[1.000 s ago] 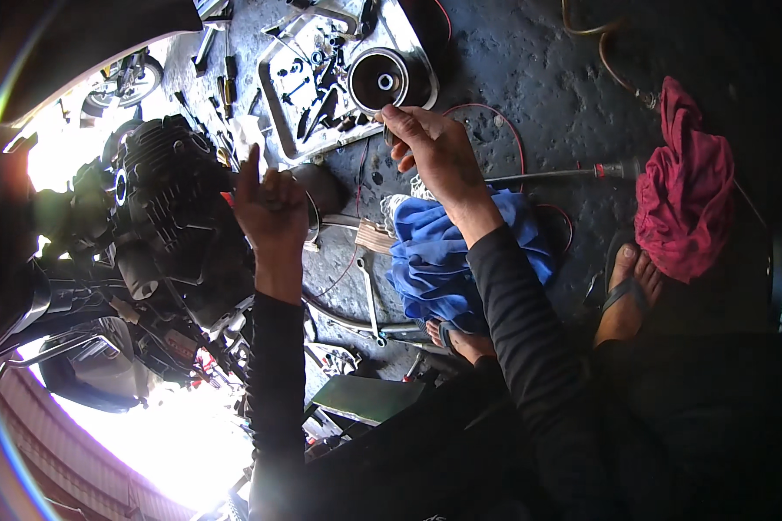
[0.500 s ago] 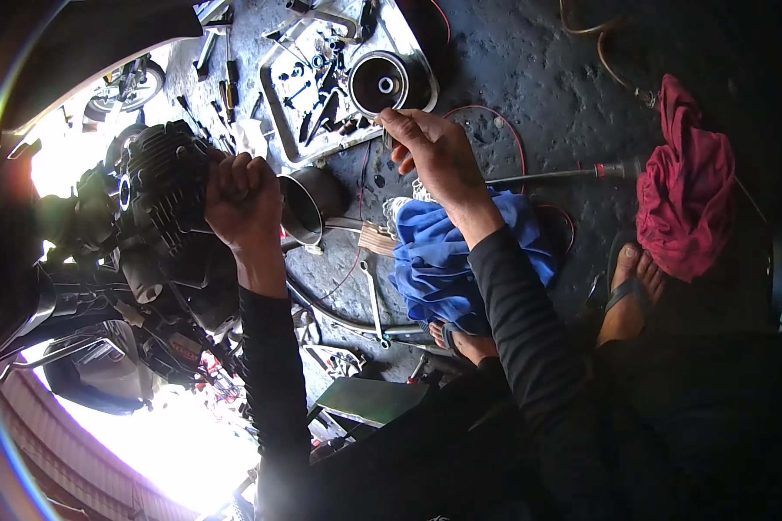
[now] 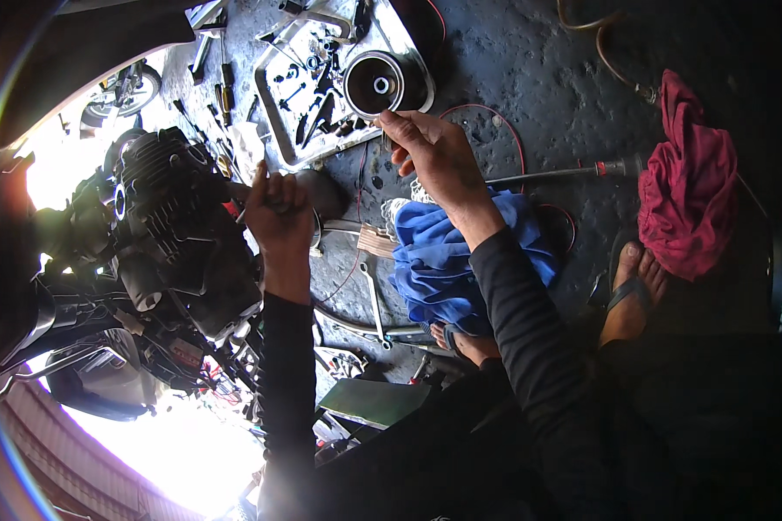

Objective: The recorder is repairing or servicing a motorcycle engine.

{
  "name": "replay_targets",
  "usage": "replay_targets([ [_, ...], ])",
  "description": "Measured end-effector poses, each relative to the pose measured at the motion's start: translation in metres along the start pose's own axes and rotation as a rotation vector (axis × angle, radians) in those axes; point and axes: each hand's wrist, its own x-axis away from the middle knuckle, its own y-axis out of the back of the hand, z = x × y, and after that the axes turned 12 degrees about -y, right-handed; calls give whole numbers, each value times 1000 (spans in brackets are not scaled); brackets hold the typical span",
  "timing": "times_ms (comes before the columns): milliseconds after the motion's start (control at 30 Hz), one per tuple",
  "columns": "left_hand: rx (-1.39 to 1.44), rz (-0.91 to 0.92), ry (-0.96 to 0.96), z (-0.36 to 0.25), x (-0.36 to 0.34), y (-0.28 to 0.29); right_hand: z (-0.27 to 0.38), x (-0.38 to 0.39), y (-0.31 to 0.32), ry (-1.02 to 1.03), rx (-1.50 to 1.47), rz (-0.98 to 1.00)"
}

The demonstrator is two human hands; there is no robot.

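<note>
In the head view, the left hand (image 3: 278, 217) was closed in a fisted grip around a tool handle (image 3: 254, 205) beside the black engine (image 3: 169, 230), while the right hand (image 3: 430, 152) pinched something too small to identify above the blue cloth (image 3: 443, 265).

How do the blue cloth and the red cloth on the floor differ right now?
The blue cloth lies bunched under the right forearm, beside the right hand; the red cloth lies apart at the far right, beyond a sandalled foot. A long tool's shaft runs between them. Both are crumpled on the dark floor.
</note>
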Motion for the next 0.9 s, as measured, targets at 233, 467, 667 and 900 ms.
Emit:
replay_targets([
  [233,-1073,179,53,24,8,75,-6,-4,2,4,19,10],
  [467,-1300,306,156,64,42,62,-9,-6,9,22,1,-13],
  [667,-1974,657,344,78,77,54,-6,-1,8,31,-41,43],
  [900,-2007,789,-40,60,87,68,0,3,1,0,-47,129],
])
